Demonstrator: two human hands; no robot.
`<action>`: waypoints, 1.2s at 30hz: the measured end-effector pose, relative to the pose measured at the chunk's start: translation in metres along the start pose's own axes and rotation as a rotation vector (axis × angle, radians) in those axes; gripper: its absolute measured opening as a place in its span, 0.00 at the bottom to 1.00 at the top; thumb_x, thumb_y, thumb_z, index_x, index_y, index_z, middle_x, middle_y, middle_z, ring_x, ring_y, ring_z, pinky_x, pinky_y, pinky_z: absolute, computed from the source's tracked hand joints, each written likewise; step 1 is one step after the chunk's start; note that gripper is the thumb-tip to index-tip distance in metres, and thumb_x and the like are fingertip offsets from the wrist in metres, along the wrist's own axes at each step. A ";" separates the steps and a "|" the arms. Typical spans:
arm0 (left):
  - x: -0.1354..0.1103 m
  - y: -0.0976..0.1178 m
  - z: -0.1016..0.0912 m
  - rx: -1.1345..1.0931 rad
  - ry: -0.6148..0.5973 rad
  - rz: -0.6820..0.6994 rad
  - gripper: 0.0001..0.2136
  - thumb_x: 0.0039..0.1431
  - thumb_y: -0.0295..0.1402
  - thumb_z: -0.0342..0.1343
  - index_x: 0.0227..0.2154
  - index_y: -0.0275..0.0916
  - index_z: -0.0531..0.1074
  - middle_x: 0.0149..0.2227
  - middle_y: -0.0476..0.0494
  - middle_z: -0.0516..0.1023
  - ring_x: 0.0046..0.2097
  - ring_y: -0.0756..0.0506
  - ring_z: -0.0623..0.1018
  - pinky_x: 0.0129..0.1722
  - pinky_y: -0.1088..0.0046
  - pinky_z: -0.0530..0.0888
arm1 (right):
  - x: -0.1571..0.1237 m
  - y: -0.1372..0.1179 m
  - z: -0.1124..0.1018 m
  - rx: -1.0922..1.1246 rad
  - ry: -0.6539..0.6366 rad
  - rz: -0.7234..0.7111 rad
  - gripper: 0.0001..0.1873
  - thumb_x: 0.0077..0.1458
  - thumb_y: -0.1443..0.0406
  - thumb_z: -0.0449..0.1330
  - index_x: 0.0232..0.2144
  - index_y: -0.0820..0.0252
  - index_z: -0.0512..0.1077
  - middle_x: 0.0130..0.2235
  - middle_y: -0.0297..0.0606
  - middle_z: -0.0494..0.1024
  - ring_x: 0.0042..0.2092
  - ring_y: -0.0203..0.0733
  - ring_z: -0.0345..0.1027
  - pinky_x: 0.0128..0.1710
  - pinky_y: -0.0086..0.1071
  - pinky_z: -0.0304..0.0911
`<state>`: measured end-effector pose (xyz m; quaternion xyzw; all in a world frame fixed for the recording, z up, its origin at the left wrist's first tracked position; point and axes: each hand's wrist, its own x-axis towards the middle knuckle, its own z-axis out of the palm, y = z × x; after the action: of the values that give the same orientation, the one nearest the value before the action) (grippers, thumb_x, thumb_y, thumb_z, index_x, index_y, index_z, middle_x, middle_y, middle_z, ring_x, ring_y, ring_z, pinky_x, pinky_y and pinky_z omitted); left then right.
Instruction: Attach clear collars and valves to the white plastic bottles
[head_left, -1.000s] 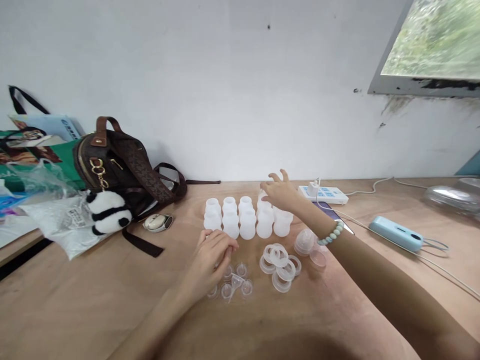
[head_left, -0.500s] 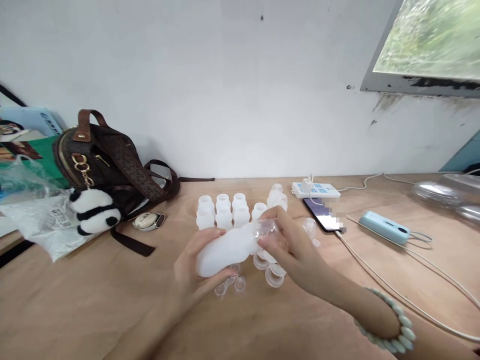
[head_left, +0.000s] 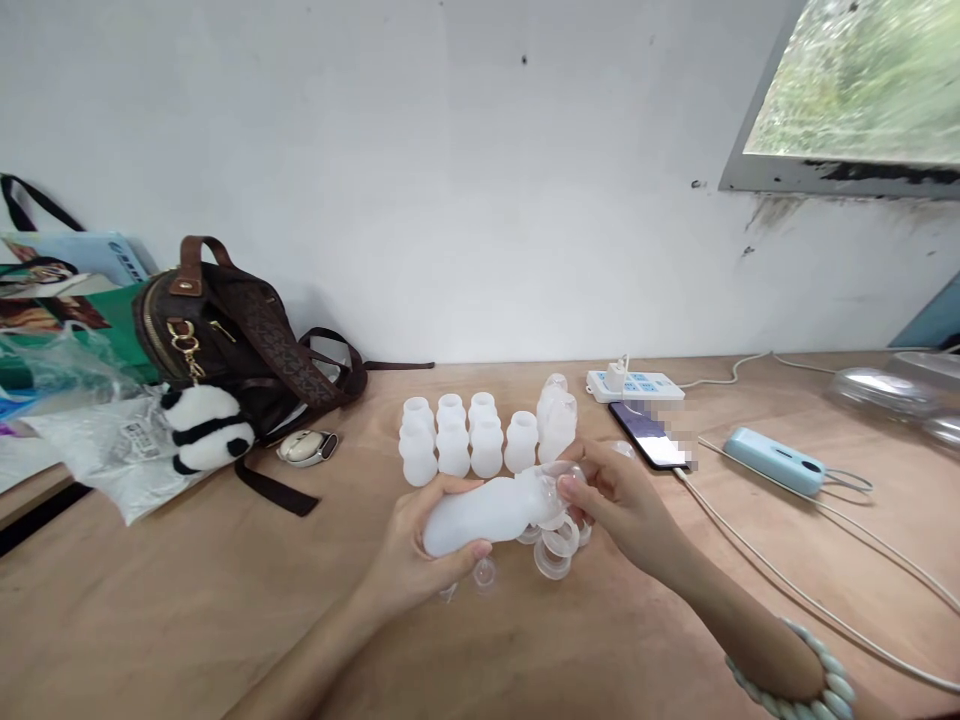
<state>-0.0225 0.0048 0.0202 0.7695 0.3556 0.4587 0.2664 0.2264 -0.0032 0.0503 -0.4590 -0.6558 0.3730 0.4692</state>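
My left hand (head_left: 409, 550) is wrapped round the body of a milky-white baby bottle (head_left: 480, 520), which lies tilted with its neck toward the right. The fingers of my right hand (head_left: 619, 515) pinch the clear dome cap (head_left: 556, 482) at the bottle's neck end. Whether the cap sits fully on the neck, I cannot tell. Below the neck lie several clear screw rings (head_left: 553, 558), partly covered by my right hand. A small clear teat (head_left: 484, 572) is on the table under the bottle. Behind my hands stand several open white bottles (head_left: 453, 440) and some clear-topped ones (head_left: 556, 420).
A brown backpack (head_left: 255, 340) with a panda charm (head_left: 208, 430) leans at the left, a mouse (head_left: 301, 447) beside it. At the right are a power strip (head_left: 660, 385), a phone (head_left: 645, 435), a blue power bank (head_left: 772, 460) and trailing cables. Clear plastic containers (head_left: 877, 390) stand far right.
Both hands and the bottle have shifted right and slightly down in view. More of the standing bottles behind shows now. My right hand stays on the cap end.
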 end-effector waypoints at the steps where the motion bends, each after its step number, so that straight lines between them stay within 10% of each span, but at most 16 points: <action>1: 0.000 -0.003 -0.003 -0.017 0.035 -0.016 0.13 0.49 0.38 0.64 0.37 0.39 0.73 0.27 0.52 0.76 0.23 0.51 0.70 0.22 0.79 0.65 | 0.003 -0.002 -0.008 0.015 0.095 -0.031 0.14 0.57 0.54 0.59 0.28 0.57 0.66 0.23 0.29 0.67 0.24 0.33 0.62 0.23 0.27 0.57; 6: 0.002 -0.023 -0.019 -0.143 0.377 -0.238 0.13 0.52 0.42 0.60 0.34 0.38 0.71 0.29 0.50 0.73 0.26 0.48 0.74 0.26 0.75 0.71 | 0.011 0.001 -0.075 -0.076 0.651 -0.187 0.11 0.57 0.54 0.59 0.34 0.55 0.68 0.25 0.29 0.67 0.26 0.34 0.60 0.25 0.28 0.57; 12: 0.002 -0.021 -0.017 -0.002 0.483 -0.216 0.14 0.50 0.41 0.62 0.36 0.38 0.71 0.32 0.49 0.74 0.31 0.47 0.75 0.28 0.75 0.70 | -0.010 0.033 -0.101 -0.789 0.247 -0.010 0.13 0.54 0.55 0.59 0.40 0.53 0.73 0.24 0.30 0.66 0.25 0.38 0.60 0.26 0.31 0.56; 20: -0.003 -0.026 -0.010 0.166 0.403 -0.085 0.12 0.55 0.38 0.60 0.39 0.38 0.71 0.31 0.50 0.76 0.28 0.48 0.74 0.24 0.77 0.69 | -0.020 0.047 -0.081 -0.818 0.238 0.007 0.18 0.56 0.53 0.57 0.46 0.54 0.71 0.27 0.33 0.71 0.27 0.41 0.64 0.27 0.33 0.59; 23: -0.006 -0.027 -0.008 0.321 0.314 0.070 0.14 0.56 0.36 0.61 0.44 0.39 0.71 0.36 0.47 0.79 0.32 0.46 0.78 0.30 0.74 0.73 | -0.014 0.026 -0.061 -0.643 0.239 -0.044 0.13 0.59 0.55 0.55 0.39 0.55 0.71 0.26 0.33 0.71 0.27 0.40 0.64 0.28 0.33 0.60; 30: -0.008 -0.027 -0.001 0.568 0.168 0.535 0.15 0.61 0.37 0.60 0.48 0.38 0.69 0.40 0.39 0.81 0.40 0.42 0.81 0.38 0.68 0.75 | 0.000 0.005 0.017 -0.006 -0.269 0.105 0.19 0.57 0.55 0.59 0.47 0.57 0.66 0.29 0.33 0.76 0.28 0.37 0.69 0.28 0.30 0.64; 36: -0.007 -0.023 0.000 0.456 0.126 0.502 0.15 0.60 0.37 0.60 0.47 0.38 0.69 0.39 0.39 0.80 0.38 0.43 0.80 0.37 0.69 0.76 | 0.003 0.028 0.048 0.171 -0.180 0.094 0.16 0.53 0.53 0.62 0.32 0.60 0.68 0.24 0.30 0.70 0.23 0.33 0.63 0.22 0.27 0.61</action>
<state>-0.0318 0.0131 -0.0009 0.8429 0.2642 0.4654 -0.0559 0.1869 0.0056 0.0117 -0.4119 -0.6390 0.4888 0.4278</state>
